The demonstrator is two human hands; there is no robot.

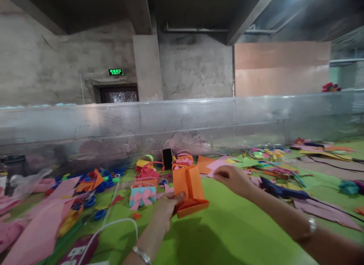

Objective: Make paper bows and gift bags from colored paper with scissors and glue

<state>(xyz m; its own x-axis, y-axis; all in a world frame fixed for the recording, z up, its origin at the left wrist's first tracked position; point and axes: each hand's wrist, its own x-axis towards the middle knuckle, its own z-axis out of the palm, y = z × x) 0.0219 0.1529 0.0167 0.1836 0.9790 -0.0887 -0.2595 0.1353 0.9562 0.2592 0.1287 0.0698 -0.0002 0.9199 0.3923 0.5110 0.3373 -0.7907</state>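
Note:
My left hand (167,206) grips the lower left corner of a folded orange paper box (189,191) and holds it upright above the green table (227,234). My right hand (231,179) hovers just right of the box's top edge, fingers curled together toward it, apart from the paper. I cannot make out anything pinched in those fingers. Both wrists carry a bracelet.
A light blue gift box with a pink bow (142,194) stands left of the orange box. A black phone (167,158) leans behind it. Pink paper sheets (42,227), coloured scraps, a dark blue glue gun (280,189) and a white cable (113,227) lie around. A perforated metal barrier (182,120) bounds the far side.

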